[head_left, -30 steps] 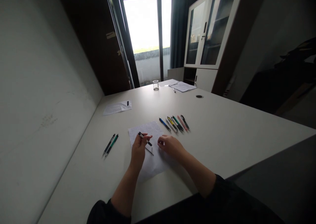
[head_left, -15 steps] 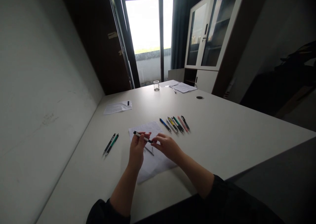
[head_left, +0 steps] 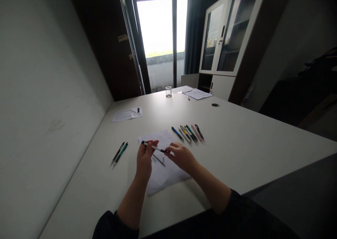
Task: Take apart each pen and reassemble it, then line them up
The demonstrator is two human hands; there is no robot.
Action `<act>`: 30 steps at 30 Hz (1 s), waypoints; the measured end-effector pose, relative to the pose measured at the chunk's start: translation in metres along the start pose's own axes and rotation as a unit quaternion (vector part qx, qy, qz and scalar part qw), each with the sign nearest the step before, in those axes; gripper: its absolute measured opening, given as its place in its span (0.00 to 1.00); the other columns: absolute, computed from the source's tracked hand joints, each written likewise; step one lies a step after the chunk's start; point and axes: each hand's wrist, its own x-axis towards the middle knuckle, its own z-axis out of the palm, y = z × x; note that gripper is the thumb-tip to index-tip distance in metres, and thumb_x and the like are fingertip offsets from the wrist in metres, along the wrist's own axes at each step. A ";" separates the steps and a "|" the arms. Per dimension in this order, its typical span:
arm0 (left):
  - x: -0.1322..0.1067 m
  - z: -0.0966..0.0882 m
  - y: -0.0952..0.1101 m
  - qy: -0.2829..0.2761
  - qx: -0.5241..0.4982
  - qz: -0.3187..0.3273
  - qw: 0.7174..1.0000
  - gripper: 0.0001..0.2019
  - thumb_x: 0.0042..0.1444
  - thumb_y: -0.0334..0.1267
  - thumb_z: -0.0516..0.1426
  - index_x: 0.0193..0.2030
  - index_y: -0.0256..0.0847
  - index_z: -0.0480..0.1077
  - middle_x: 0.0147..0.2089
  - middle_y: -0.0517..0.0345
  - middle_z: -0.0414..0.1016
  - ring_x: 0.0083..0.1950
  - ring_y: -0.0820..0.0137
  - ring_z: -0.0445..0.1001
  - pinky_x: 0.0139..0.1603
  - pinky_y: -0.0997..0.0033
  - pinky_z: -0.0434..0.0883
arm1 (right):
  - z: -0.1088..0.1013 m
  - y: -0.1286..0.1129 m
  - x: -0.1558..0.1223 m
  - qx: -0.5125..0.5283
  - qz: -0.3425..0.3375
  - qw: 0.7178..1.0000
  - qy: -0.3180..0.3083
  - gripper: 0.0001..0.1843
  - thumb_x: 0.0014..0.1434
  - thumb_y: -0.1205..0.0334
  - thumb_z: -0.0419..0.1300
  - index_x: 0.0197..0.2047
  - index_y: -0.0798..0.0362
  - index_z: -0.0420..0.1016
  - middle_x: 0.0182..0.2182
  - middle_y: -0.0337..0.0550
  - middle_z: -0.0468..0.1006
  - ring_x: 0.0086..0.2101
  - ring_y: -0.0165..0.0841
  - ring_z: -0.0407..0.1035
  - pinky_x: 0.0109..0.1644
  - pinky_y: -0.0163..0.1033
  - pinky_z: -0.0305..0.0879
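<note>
My left hand (head_left: 145,159) is closed round a pen (head_left: 154,147) with a black end and a pale barrel, held level above a written sheet of paper (head_left: 163,161). My right hand (head_left: 181,156) pinches the pen's right end. On the sheet under the hands lie a thin dark rod (head_left: 159,159) and small bits. A row of several coloured pens (head_left: 188,133) lies just right of the sheet. Two dark pens (head_left: 119,153) lie to the left of it.
The white table (head_left: 237,140) runs along a wall on the left. Farther back lie a sheet with a small black piece (head_left: 126,114), a glass jar (head_left: 168,91), and papers with a pen (head_left: 193,93). A cable hole (head_left: 215,105) and a glass-door cabinet (head_left: 223,35) are at the right.
My right hand rose from the sheet and took hold of the pen's right end. My left hand turned the pen to lie level between both hands.
</note>
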 end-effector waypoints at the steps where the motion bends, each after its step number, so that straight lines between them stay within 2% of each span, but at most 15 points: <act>1: 0.001 -0.002 0.001 0.005 -0.006 0.007 1.000 0.13 0.58 0.46 0.60 0.44 0.39 0.69 0.45 0.49 0.80 0.52 0.62 0.77 0.59 0.52 0.67 | 0.000 0.002 0.000 -0.003 -0.001 1.000 0.001 0.03 0.60 0.65 0.63 0.38 0.51 0.78 0.34 0.43 0.77 0.38 0.34 0.71 0.45 0.36 0.66; 4: 0.007 -0.009 0.007 0.039 -0.019 0.033 0.998 0.13 0.59 0.46 0.59 0.44 0.40 0.67 0.46 0.50 0.80 0.51 0.63 0.78 0.59 0.53 0.67 | 0.002 0.007 -0.001 0.000 0.015 1.000 0.006 0.02 0.58 0.68 0.63 0.36 0.53 0.77 0.33 0.42 0.77 0.36 0.33 0.71 0.44 0.36 0.66; 9: 0.011 -0.016 0.014 0.084 -0.031 0.051 0.995 0.12 0.60 0.45 0.59 0.44 0.43 0.63 0.43 0.53 0.81 0.50 0.64 0.78 0.59 0.52 0.68 | 0.006 0.009 -0.003 0.037 0.064 0.997 -0.002 0.02 0.58 0.66 0.62 0.36 0.54 0.76 0.32 0.41 0.78 0.29 0.29 0.71 0.37 0.33 0.65; 15: 0.009 -0.014 0.016 0.091 -0.033 0.049 0.994 0.13 0.60 0.45 0.60 0.42 0.44 0.59 0.43 0.53 0.81 0.49 0.64 0.79 0.57 0.52 0.69 | 0.011 0.010 -0.003 0.007 0.075 0.996 -0.039 0.03 0.57 0.65 0.63 0.35 0.53 0.78 0.34 0.42 0.78 0.33 0.31 0.72 0.39 0.34 0.64; 18: 0.009 -0.014 0.016 0.107 -0.032 0.029 0.993 0.15 0.58 0.46 0.61 0.41 0.43 0.60 0.43 0.53 0.81 0.48 0.65 0.79 0.55 0.55 0.69 | 0.013 0.013 -0.003 -0.011 0.077 0.995 -0.058 0.04 0.56 0.65 0.63 0.36 0.53 0.80 0.35 0.43 0.77 0.34 0.32 0.72 0.39 0.34 0.64; 22: 0.010 -0.017 0.015 0.145 -0.024 -0.002 0.989 0.15 0.57 0.47 0.62 0.40 0.43 0.60 0.45 0.53 0.81 0.47 0.68 0.78 0.48 0.66 0.69 | 0.015 0.016 -0.004 -0.020 0.085 0.994 -0.072 0.06 0.56 0.64 0.63 0.37 0.53 0.81 0.36 0.44 0.76 0.33 0.32 0.71 0.39 0.34 0.64; 27: 0.012 -0.021 0.011 0.146 -0.045 -0.011 0.988 0.15 0.56 0.46 0.62 0.40 0.43 0.60 0.46 0.53 0.81 0.46 0.71 0.78 0.46 0.71 0.68 | 0.011 0.016 -0.005 0.010 0.088 0.994 -0.056 0.13 0.53 0.58 0.67 0.42 0.52 0.79 0.36 0.43 0.76 0.35 0.33 0.71 0.40 0.36 0.65; 30: 0.012 -0.020 0.010 0.127 -0.058 -0.013 0.990 0.15 0.55 0.44 0.63 0.40 0.42 0.61 0.45 0.52 0.80 0.47 0.70 0.77 0.47 0.70 0.68 | 0.004 0.013 -0.004 0.036 0.074 0.997 -0.002 0.15 0.56 0.52 0.66 0.44 0.51 0.77 0.36 0.43 0.76 0.36 0.35 0.70 0.40 0.38 0.66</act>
